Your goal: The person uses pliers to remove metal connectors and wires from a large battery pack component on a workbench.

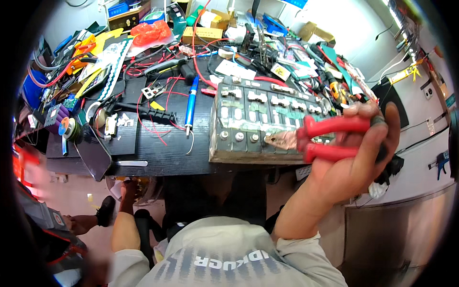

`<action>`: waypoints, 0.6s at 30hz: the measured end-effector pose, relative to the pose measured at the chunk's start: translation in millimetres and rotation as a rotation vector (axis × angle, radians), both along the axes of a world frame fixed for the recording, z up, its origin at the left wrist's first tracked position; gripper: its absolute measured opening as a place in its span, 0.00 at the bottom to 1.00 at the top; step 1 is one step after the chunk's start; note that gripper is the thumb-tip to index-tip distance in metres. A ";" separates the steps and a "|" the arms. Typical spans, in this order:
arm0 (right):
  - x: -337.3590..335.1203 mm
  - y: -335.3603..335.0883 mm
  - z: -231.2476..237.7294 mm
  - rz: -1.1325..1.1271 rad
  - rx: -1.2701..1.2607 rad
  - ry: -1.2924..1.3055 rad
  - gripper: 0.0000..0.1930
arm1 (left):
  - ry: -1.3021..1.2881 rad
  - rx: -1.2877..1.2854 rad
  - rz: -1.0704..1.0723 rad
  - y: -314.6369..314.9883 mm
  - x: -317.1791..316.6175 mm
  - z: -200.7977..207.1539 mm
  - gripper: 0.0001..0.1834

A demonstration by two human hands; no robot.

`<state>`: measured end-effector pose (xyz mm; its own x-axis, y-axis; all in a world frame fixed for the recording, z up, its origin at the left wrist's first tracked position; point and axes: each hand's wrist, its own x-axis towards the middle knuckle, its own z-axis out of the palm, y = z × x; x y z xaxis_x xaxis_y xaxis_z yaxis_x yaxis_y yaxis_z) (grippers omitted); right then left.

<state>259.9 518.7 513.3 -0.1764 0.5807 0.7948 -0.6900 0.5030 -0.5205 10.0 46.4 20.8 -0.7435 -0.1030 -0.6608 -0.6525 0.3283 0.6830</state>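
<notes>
While the right grip point(363, 161) was wrapped around the handles of a red clamp point(332, 126), that clamp hung over the near right part of a grey battery pack point(260, 114), its long axis running nearly sideways and its handle end a little higher in the view. The jaws pointed left along the front row of round terminals point(239, 137), their tip close beside one; whether they touched it could not be told. The handles were bright red and stood apart with fingers showing between them; the jaws were copper-coloured and the far end dark. The left grip point(127, 190) hung below the surface point(191, 167), near a round container point(155, 192), too shaded to tell whether it was open or held something. The pack's front lay almost along the near edge of the surface, with the wearer's lap just beyond. Left of the pack, a narrow dark strip separated it from a blue pen-shaped tool point(191, 104); behind it, cables and hand tools crowded close, and a yellow-and-black tool point(337, 90) stood near its far right corner.
</notes>
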 end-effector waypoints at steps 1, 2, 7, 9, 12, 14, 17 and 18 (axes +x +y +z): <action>-8.2 4.9 5.0 -0.015 -0.047 0.005 0.22 | -0.028 0.008 0.019 -4.0 -3.1 4.2 0.13; -8.7 10.8 7.7 -0.024 -0.125 -0.031 0.21 | -0.030 -0.010 0.016 -7.7 -3.1 7.6 0.14; -12.4 15.5 15.8 -0.028 -0.139 -0.131 0.25 | 0.254 -0.326 -0.449 -12.2 -17.5 9.3 0.19; -8.3 4.8 15.4 0.006 -0.056 -0.136 0.28 | 0.463 -0.436 -0.660 -7.3 -17.6 21.2 0.21; -2.9 -6.9 13.2 -0.012 0.119 -0.143 0.30 | 0.651 -0.306 -0.726 16.3 -1.2 73.3 0.21; 0.0 -14.1 10.2 -0.021 0.183 -0.168 0.33 | 0.596 -0.441 -0.787 14.4 9.5 93.0 0.23; -2.4 -24.8 2.3 -0.011 0.229 -0.137 0.37 | 0.555 -0.633 -0.931 31.5 39.8 144.3 0.26; -3.2 -22.8 1.1 0.021 0.220 -0.113 0.39 | 0.441 -0.702 -0.954 54.9 58.2 198.6 0.28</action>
<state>256.7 495.9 514.4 -0.2814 0.3915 0.8761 -0.6448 0.5990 -0.4748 68.2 101.3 219.4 -0.8578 0.3673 -0.3597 0.2813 0.9210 0.2695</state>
